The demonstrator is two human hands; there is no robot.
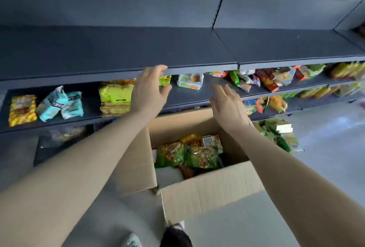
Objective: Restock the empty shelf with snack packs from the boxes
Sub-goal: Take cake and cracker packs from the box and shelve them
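Observation:
An open cardboard box [207, 191] stands on the floor below me with green and orange snack packs [189, 154] inside. Above it, the dark middle shelf [189, 96] carries yellow-green packs [115, 96], teal packs [59, 105], a red-yellow pack [22, 110] and a white-green pack [190, 81]. My left hand [150, 90] is raised in front of that shelf with fingers spread, holding nothing. My right hand [227, 102] is beside it, fingers straight, also empty and blurred. The top shelf [118, 49] bears nothing.
More mixed snack packs [266, 79] crowd the shelf to the right. A heap of green packs [280, 134] lies on the floor right of the box. A lower shelf at left holds a dim pack [65, 134]. My shoe [132, 240] shows at the bottom.

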